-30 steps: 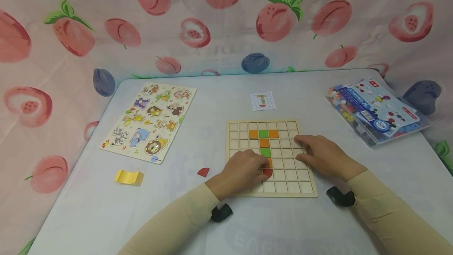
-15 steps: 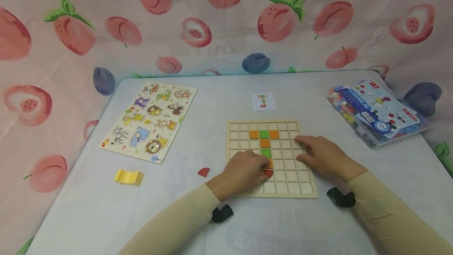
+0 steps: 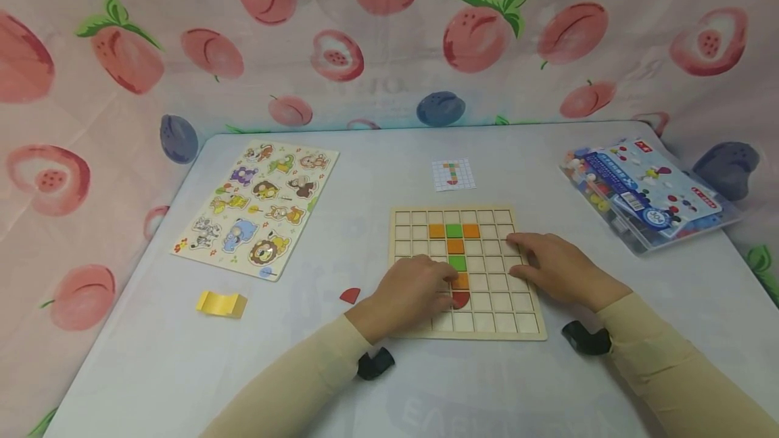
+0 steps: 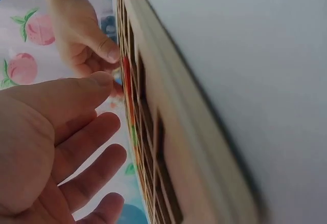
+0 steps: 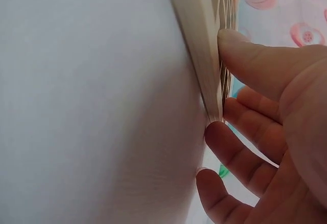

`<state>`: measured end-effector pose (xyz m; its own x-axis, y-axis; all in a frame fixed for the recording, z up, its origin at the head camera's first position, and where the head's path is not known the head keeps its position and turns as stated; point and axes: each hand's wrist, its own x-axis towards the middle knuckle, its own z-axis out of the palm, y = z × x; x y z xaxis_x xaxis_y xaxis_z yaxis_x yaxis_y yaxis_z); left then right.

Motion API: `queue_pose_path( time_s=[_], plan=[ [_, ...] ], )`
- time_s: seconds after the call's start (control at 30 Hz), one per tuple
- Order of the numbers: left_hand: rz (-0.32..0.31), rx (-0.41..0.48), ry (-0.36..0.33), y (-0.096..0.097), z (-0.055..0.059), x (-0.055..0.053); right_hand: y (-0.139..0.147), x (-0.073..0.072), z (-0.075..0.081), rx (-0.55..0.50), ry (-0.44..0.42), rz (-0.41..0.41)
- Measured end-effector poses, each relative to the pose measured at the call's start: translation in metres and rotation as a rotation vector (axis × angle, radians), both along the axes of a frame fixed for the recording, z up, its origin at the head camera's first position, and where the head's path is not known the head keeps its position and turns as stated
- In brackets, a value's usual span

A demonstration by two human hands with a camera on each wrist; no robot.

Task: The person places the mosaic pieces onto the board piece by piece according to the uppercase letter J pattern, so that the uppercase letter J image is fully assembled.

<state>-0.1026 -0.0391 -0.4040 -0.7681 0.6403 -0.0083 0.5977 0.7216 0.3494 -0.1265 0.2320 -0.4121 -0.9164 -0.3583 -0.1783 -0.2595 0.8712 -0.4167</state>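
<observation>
A wooden grid board (image 3: 502, 322) lies flat on the table in the head view. Orange squares (image 3: 455, 246) and green squares (image 3: 458, 263) form a T in its cells. At the foot of the T is a rounded red piece (image 3: 461, 300), partly covered. My left hand (image 3: 406, 295) hovers over the board's left part, fingertips beside the red piece and the lowest orange square. The left wrist view shows its fingers spread apart, holding nothing. My right hand (image 3: 556, 269) rests against the board's right edge, thumb (image 5: 245, 50) on the top and loosely bent fingers along the side.
Left of the board lies a red quarter-circle piece (image 3: 349, 296). A small pattern card (image 3: 453, 174) is behind the board. An animal puzzle (image 3: 255, 211) and a yellow block (image 3: 222, 304) are at the left. At the right back stands a clear plastic box (image 3: 651, 188) of beads.
My left hand has drawn back slightly to the left, uncovering more of the lowest orange square and the red piece. The right hand has stayed at the board's edge.
</observation>
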Motion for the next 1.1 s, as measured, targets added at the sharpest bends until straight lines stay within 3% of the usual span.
queue_pose_path(
  time_s=[0.63,1.1],
  plan=[
    [0.207,0.030,-0.149,-0.049,0.000,-0.007,0.000,-0.001,0.000,-0.021,0.011,0.016],
    [0.283,0.027,-0.211,-0.082,0.004,-0.008,0.000,-0.002,0.000,-0.016,0.004,0.005]
  ],
)
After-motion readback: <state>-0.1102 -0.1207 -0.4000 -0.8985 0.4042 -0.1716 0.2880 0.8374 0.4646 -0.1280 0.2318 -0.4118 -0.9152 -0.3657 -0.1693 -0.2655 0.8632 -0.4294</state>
